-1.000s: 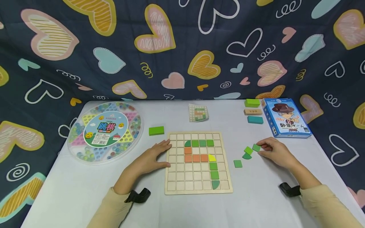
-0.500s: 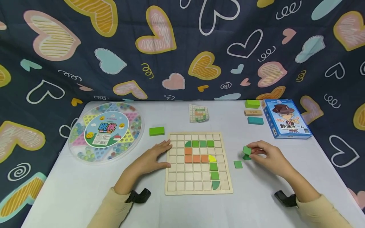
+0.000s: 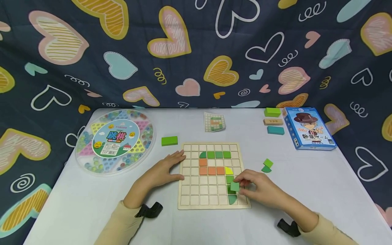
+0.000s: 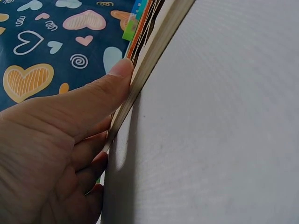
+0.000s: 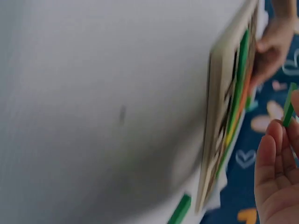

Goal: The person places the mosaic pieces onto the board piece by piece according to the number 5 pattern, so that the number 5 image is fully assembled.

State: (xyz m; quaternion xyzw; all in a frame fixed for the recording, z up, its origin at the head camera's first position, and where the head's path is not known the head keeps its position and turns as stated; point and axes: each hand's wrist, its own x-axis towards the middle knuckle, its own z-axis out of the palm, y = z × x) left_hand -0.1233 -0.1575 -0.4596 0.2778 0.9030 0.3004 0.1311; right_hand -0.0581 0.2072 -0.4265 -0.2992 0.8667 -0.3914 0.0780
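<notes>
A wooden grid board (image 3: 214, 206) lies mid-table, holding green, orange and yellow tiles in a curving line. My right hand (image 3: 260, 187) pinches a green square tile (image 3: 234, 186) between thumb and fingers, over the board's right part, overlapping the green column there. In the right wrist view the same tile (image 5: 289, 107) shows edge-on at the fingertips. My left hand (image 3: 163, 172) rests at the board's left edge, thumb and fingers spread along it. The left wrist view shows the left thumb (image 4: 105, 86) against the board's side.
Right of the board lie a green square (image 3: 268, 163) and a green quarter-round tile (image 3: 267, 169). A pattern card (image 3: 214, 122), a green block (image 3: 169, 141), several blocks (image 3: 273, 121), a blue game box (image 3: 309, 129) and a round marble game (image 3: 114, 143) stand farther back.
My right hand has picked up the green square tile from the right-hand cluster and carried it left and toward me over the board. The left hand has stayed at the board's edge.
</notes>
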